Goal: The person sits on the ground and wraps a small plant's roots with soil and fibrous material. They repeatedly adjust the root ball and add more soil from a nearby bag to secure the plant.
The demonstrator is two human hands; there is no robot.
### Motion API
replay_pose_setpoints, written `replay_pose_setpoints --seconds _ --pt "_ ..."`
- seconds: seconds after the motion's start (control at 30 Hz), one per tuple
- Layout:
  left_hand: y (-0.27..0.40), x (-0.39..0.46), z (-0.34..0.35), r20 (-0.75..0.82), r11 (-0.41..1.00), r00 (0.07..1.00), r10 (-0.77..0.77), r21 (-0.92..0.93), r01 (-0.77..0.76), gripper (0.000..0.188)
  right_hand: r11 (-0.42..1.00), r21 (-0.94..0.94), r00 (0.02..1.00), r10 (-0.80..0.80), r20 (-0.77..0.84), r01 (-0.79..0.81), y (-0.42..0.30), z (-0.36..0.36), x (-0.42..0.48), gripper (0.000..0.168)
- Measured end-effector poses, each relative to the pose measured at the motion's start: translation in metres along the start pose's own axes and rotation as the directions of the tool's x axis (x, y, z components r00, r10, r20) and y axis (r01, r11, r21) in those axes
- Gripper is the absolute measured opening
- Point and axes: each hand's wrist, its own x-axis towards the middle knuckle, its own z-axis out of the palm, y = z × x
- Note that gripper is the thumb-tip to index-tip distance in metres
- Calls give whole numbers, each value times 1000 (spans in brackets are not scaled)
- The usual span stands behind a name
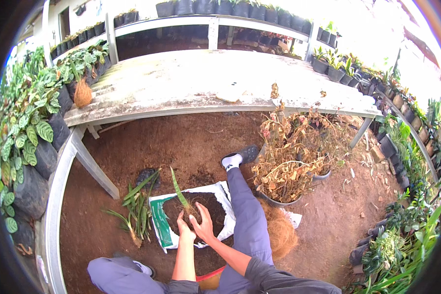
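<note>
A single upright green leaf, like that of a snake plant (179, 189), rises from a tangle of brown fibre or roots (192, 212) between my hands. My left hand (184, 225) cups this base from the left. On its other side, my right hand (203, 222) curves around it with fingers and thumb spread. Both hands are over dark soil (215, 207) in a cut-open white and green plastic bag (162, 224) on the ground. The lower part of the plant is partly hidden by my fingers.
Several loose leafy plants (137, 213) lie left of the bag, near a black plastic pot or bag (147, 177). Right of my leg are coconut fibre (279, 231) and a potted dried plant (288, 172). A corrugated-topped bench (161, 86) stands ahead; a fibre-wrapped plant (82, 93) sits on it.
</note>
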Motion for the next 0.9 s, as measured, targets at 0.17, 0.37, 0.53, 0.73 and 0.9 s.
replay_pose_setpoints --seconds 0.17,0.37,0.53,0.73,0.9 --pt "9 24 -31 195 999 981 -21 38 14 37 986 -67 988 -153 18 154 -21 -3 -2 56" --pt "-8 27 -30 63 976 995 78 198 -89 31 980 -49 975 -196 -100 192 -9 -3 -2 39" --pt "-13 25 -24 42 962 991 126 239 -133 32 987 12 984 -159 -75 160 0 -3 1 39" --pt "-7 15 -17 65 983 996 68 169 -78 35 988 -2 985 -156 -80 156 -6 -4 1 38" --pt "-16 17 -26 59 982 996 67 174 -76 30 987 -51 983 -158 -95 153 1 -3 -7 33"
